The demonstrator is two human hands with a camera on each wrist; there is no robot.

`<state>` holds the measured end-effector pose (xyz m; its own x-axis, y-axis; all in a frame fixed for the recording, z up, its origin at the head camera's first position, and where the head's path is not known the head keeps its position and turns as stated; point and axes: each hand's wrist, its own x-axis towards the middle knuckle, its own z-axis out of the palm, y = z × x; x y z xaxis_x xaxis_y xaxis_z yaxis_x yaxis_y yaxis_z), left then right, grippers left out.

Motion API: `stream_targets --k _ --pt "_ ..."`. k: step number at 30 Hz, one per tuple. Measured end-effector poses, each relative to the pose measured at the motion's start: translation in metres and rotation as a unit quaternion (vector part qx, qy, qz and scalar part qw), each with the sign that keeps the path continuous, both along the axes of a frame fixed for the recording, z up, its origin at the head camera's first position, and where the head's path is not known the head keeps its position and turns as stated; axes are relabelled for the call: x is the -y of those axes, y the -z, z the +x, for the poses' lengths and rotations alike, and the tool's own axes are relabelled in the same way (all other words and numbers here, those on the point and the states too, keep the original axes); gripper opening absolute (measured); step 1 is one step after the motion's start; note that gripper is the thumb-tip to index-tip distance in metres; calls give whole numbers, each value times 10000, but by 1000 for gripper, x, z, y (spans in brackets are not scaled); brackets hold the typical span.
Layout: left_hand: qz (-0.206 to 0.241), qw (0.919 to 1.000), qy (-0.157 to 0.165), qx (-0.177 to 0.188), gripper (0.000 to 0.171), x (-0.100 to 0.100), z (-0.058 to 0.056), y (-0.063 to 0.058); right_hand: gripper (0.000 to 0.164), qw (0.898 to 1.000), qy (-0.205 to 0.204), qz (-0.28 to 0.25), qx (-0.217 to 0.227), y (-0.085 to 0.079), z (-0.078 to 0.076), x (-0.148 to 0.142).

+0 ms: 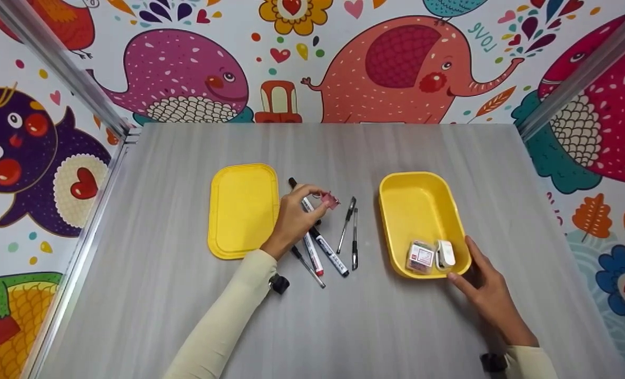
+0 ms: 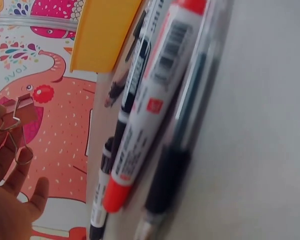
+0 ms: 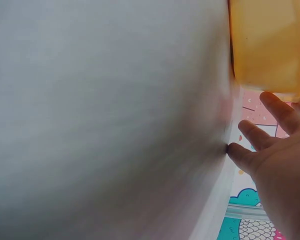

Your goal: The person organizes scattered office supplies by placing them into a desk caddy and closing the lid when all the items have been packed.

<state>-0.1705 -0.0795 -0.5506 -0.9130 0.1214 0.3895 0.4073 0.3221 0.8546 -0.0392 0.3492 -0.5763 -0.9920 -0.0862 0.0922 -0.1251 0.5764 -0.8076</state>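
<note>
Between thumb and fingers, my left hand (image 1: 296,216) pinches a pink binder clip (image 1: 330,200) above a group of pens and markers. The clip's wire handles (image 2: 23,155) show in the left wrist view. My right hand (image 1: 488,295) touches the near right corner of a yellow box (image 1: 412,202), thumb at the front rim and fingers along the side. In the right wrist view its fingers are spread and fairly straight. Inside the box, at its near end, lie a small clear case with a white label (image 1: 420,257) and a white stapler (image 1: 445,255).
A yellow lid (image 1: 244,210) lies left of the markers, partly behind my left hand. A red-capped marker (image 1: 313,255), a black-capped marker (image 1: 330,253) and several gel pens lie mid-table. Printed walls and metal posts (image 1: 65,68) border the grey table (image 1: 186,316).
</note>
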Motion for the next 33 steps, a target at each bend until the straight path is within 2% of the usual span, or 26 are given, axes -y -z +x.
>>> stream_targets --k 5,9,25,33 --pt "109 9996 244 -37 21 -8 3 0 96 10000 -13 -61 -8 1 0 0" --pt "105 9994 321 -62 21 -15 6 -1 95 10000 -17 -70 10 1 0 -1" --pt "-139 9976 635 249 21 -45 17 3 94 10000 -21 -43 46 -1 0 0" --pt "33 9953 941 243 21 -56 23 2 94 10000 -8 -20 -55 0 0 -1"
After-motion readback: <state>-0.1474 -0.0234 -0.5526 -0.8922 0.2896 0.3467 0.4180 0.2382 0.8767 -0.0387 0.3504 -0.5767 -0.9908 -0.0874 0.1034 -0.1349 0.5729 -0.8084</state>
